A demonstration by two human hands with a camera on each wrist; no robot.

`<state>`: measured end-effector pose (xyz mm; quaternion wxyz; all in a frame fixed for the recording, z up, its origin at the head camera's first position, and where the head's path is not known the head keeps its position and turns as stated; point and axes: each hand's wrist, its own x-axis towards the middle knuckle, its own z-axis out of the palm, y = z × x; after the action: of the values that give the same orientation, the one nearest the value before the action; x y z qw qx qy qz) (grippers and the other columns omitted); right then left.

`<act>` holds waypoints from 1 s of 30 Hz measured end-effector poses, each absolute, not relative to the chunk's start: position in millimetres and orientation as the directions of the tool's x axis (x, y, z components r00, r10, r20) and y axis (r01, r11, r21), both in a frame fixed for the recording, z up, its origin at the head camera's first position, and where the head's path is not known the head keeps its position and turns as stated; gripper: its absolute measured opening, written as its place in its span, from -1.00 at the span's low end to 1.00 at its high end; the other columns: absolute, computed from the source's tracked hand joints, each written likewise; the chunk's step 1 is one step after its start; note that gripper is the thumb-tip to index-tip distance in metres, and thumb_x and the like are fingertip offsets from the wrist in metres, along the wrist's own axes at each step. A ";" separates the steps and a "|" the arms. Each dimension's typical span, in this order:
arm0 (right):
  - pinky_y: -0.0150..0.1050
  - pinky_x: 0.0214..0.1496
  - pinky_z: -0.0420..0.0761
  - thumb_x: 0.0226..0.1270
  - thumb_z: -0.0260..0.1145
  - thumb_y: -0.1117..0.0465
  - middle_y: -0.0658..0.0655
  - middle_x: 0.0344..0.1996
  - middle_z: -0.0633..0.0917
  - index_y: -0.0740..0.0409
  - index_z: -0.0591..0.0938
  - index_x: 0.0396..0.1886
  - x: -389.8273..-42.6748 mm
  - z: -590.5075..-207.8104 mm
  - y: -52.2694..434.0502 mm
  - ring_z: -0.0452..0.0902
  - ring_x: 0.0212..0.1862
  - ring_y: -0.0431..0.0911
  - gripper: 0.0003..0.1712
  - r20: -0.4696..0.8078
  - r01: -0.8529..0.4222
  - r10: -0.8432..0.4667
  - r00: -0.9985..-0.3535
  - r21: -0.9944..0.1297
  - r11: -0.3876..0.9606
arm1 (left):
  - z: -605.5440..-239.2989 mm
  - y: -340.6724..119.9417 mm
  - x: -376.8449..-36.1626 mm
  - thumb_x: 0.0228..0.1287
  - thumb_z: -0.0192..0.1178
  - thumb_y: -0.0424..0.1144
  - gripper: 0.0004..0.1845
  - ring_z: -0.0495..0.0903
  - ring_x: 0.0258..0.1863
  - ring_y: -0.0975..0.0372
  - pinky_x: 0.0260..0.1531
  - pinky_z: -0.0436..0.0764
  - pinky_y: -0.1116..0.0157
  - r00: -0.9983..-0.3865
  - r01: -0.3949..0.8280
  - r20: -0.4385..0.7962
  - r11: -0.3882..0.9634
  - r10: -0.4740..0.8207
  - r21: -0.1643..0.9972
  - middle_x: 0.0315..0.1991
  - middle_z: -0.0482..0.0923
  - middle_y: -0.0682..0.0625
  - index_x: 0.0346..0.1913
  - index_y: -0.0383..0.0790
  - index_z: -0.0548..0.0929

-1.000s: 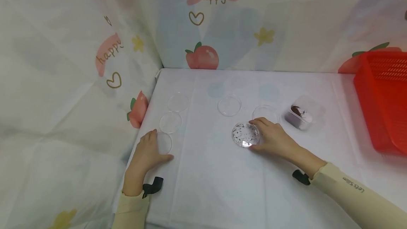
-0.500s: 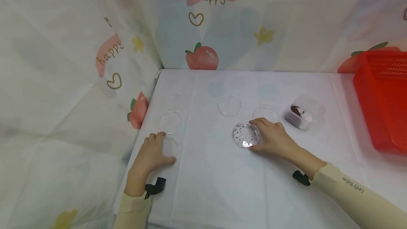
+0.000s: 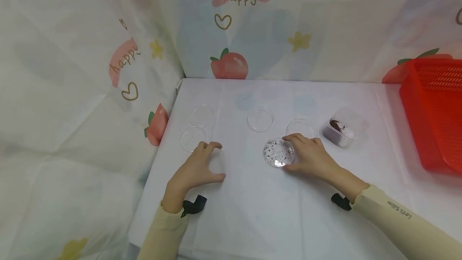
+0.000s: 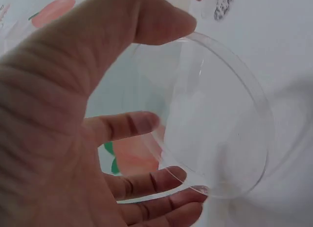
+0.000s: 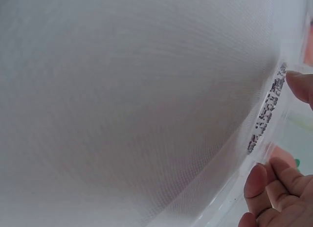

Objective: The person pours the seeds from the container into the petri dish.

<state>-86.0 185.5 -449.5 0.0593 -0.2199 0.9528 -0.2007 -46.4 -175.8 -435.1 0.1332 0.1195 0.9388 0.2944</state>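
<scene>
My left hand (image 3: 218,161) grips a clear round dish lid (image 3: 217,164) between thumb and fingers, just above the white tablecloth (image 3: 252,212). In the left wrist view the lid (image 4: 225,129) stands tilted in that hand (image 4: 190,109), thumb on top and fingers below. My right hand (image 3: 287,152) holds the rim of a clear dish with dark specks (image 3: 276,152) that sits on the cloth. The right wrist view shows the speckled dish (image 5: 266,112) edge-on, with fingertips (image 5: 257,180) on its rim.
Two clear dishes (image 3: 202,115) (image 3: 193,138) lie at the table's left, two more (image 3: 260,119) (image 3: 301,127) at mid table. A small clear tub of brown material (image 3: 339,131) stands to the right. A red basket (image 3: 433,111) fills the far right. Printed cloth walls the back and left.
My left hand has carried the clear lid from the table's left edge rightward toward the middle. The right hand and the speckled dish have stayed put.
</scene>
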 end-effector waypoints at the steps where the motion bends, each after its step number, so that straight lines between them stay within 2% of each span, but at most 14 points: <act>1: 0.21 0.20 0.36 -0.12 0.67 -0.04 0.23 0.30 0.59 0.21 0.51 0.36 -86.0 -450.2 185.8 0.52 0.32 0.13 0.01 -0.025 -0.395 -0.444 -0.896 -0.412 0.821 | -434.5 -172.2 -47.6 -0.05 0.56 -0.04 -0.14 0.52 -0.10 0.11 -0.06 0.60 0.14 -0.936 0.145 -0.179 0.793 0.305 0.592 0.07 0.41 -0.17 0.37 -0.03 0.42; 9: 0.18 0.19 0.37 -0.14 0.68 -0.04 0.20 0.29 0.60 0.17 0.53 0.34 -83.6 -453.0 185.8 0.54 0.30 0.11 -0.01 -0.019 -0.399 -0.446 -0.895 -0.411 0.819 | -434.9 -151.3 -52.9 -0.04 0.52 -0.03 -0.13 0.55 0.02 0.09 0.04 0.63 0.12 -0.935 0.174 -0.141 0.767 0.326 0.618 0.20 0.40 -0.16 0.36 -0.04 0.33; 19: 0.17 0.19 0.36 -0.15 0.68 -0.04 0.21 0.29 0.61 0.19 0.53 0.35 -81.5 -447.7 185.0 0.51 0.33 0.10 0.01 -0.015 -0.403 -0.447 -0.894 -0.406 0.820 | -440.2 -135.3 -61.1 -0.10 0.54 -0.12 -0.10 0.50 0.19 0.06 0.25 0.56 0.12 -0.920 0.281 -0.022 0.699 0.391 0.658 0.24 0.44 -0.11 0.34 -0.24 0.32; 26: 0.16 0.21 0.35 -0.15 0.67 -0.05 0.21 0.30 0.61 0.18 0.53 0.36 -80.0 -449.8 184.7 0.51 0.33 0.10 0.01 -0.020 -0.395 -0.439 -0.898 -0.404 0.825 | -444.3 -127.1 -63.1 -0.13 0.55 -0.15 -0.30 0.42 -0.01 0.17 0.04 0.53 0.22 -0.918 0.300 -0.004 0.699 0.398 0.649 0.02 0.42 -0.04 0.05 -0.16 0.36; 30: 0.17 0.21 0.36 -0.14 0.67 -0.05 0.21 0.30 0.60 0.18 0.52 0.37 -80.2 -450.1 185.5 0.50 0.34 0.10 0.01 -0.017 -0.395 -0.438 -0.899 -0.401 0.827 | -449.0 -122.7 -65.0 -0.11 0.56 -0.13 -0.42 0.44 0.08 0.18 0.06 0.54 0.22 -0.909 0.327 0.000 0.712 0.418 0.621 0.13 0.43 -0.01 -0.12 -0.17 0.39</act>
<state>-80.2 185.5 -450.1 0.0539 -0.2181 0.9541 -0.1980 -65.0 -122.7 -449.0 0.0705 0.2018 0.9226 0.3210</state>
